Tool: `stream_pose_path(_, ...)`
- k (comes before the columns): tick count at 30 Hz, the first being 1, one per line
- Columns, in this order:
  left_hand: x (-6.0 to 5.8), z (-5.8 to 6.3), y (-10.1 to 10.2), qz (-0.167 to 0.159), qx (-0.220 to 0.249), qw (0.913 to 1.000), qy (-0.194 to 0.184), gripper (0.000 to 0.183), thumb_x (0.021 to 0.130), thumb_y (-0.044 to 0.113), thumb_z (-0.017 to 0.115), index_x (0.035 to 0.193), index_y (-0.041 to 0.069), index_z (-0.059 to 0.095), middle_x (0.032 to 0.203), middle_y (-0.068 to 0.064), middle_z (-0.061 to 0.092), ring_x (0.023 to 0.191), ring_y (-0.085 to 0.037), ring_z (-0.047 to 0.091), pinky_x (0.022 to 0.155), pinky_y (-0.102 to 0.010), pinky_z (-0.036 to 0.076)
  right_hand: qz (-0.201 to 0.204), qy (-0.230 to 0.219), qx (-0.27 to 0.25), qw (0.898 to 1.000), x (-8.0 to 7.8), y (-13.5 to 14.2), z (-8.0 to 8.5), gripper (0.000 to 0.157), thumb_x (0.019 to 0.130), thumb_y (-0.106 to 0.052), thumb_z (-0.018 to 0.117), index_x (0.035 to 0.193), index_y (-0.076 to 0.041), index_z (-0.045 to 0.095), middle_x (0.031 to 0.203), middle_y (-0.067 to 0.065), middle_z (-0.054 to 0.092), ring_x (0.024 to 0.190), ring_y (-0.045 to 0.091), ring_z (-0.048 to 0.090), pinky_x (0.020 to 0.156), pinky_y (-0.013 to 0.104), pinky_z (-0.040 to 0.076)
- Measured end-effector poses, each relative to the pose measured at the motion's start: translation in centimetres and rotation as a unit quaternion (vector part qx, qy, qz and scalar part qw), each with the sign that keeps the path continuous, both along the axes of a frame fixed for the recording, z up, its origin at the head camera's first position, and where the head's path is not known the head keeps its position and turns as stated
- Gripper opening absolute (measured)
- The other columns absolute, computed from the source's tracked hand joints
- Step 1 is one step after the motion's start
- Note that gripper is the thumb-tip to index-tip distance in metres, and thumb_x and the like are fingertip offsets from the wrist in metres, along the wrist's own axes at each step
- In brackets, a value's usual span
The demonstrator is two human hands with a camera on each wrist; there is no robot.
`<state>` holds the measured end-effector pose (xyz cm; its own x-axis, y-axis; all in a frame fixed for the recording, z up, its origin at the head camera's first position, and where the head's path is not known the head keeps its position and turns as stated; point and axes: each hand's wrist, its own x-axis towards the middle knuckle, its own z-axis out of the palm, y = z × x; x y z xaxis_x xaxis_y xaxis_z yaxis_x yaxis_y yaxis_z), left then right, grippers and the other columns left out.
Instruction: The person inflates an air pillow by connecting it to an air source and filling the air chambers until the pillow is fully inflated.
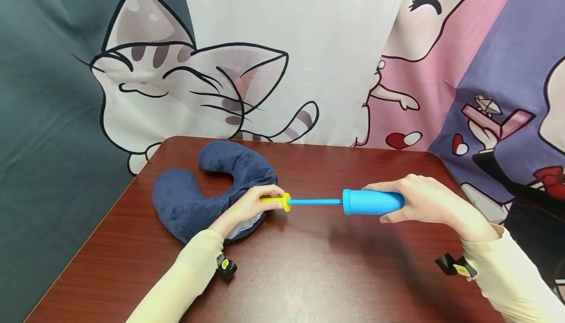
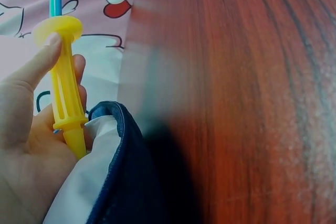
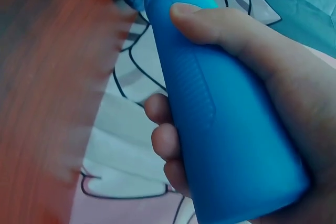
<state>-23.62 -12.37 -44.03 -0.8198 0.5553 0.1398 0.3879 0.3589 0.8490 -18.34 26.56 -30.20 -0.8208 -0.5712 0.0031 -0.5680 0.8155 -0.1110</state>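
Note:
A blue hand pump (image 1: 370,202) is held level above the table between both hands, its thin blue rod (image 1: 315,201) drawn out. My left hand (image 1: 249,206) grips the yellow nozzle end (image 2: 65,85), thumb on its round flange, with the tapered tip pointing back toward the palm. Around the thick blue cylinder curl the fingers and thumb of my right hand (image 1: 425,200). A navy U-shaped neck pillow (image 1: 244,163) lies under and beside the left hand. Its zipped edge stands open, showing white lining (image 2: 97,156) right by the nozzle tip.
The dark red wooden table (image 1: 300,269) carries the pillow on its left half. Behind it hangs a cartoon-printed cloth (image 1: 340,58), reaching down to the table's back edge. Small black cameras (image 1: 227,267) sit on both wrists.

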Motion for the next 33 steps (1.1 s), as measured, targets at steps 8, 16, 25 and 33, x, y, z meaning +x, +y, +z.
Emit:
stream_pose_path(8, -0.1, -0.1, 0.1, -0.001, 0.011, 0.9999, -0.002, 0.022, 0.092, 0.020, 0.070, 0.113, 0.014, 0.069, 0.102, -0.005, 0.072, 0.093, -0.015, 0.061, 0.085, -0.024, 0.050, 0.008, 0.015, 0.021, 1.000, -0.4, -2.0, -1.4, 0.065, 0.069, -0.049, 0.086, 0.128, -0.037, 0.064, 0.098, -0.010, 0.072, 0.078, 0.008, 0.060, 0.065, 0.030, 0.046)
stream_pose_path(16, 0.1, 0.0, 0.2, 0.001, 0.013, 0.9999, -0.006, 0.020, 0.092, 0.020, 0.070, 0.111, 0.014, 0.070, 0.100, -0.005, 0.072, 0.092, -0.015, 0.061, 0.084, -0.023, 0.050, 0.032, 0.032, 0.020, 0.999, -0.7, -4.4, -1.9, 0.063, 0.068, -0.046, 0.087, 0.126, -0.033, 0.066, 0.097, -0.005, 0.074, 0.075, 0.012, 0.063, 0.064, 0.033, 0.051)
stream_pose_path(25, 0.1, 0.1, 0.1, 0.000, 0.020, 0.9998, -0.003, 0.019, 0.092, 0.019, 0.070, 0.110, 0.013, 0.070, 0.100, -0.006, 0.071, 0.093, -0.016, 0.059, 0.086, -0.026, 0.049, 0.045, 0.045, 0.024, 0.998, -1.6, -7.3, -3.0, 0.062, 0.069, -0.046, 0.087, 0.125, -0.028, 0.067, 0.096, -0.002, 0.075, 0.074, 0.015, 0.065, 0.065, 0.033, 0.053)
stream_pose_path(33, -0.1, 0.0, 0.2, -0.001, 0.021, 0.9998, -0.002, 0.020, 0.092, 0.017, 0.069, 0.111, 0.011, 0.070, 0.100, -0.008, 0.071, 0.092, -0.016, 0.059, 0.085, -0.026, 0.049, 0.058, 0.048, 0.019, 0.997, -2.4, -9.7, -3.9, 0.061, 0.069, -0.047, 0.086, 0.124, -0.028, 0.068, 0.097, -0.002, 0.076, 0.075, 0.016, 0.067, 0.067, 0.034, 0.054)
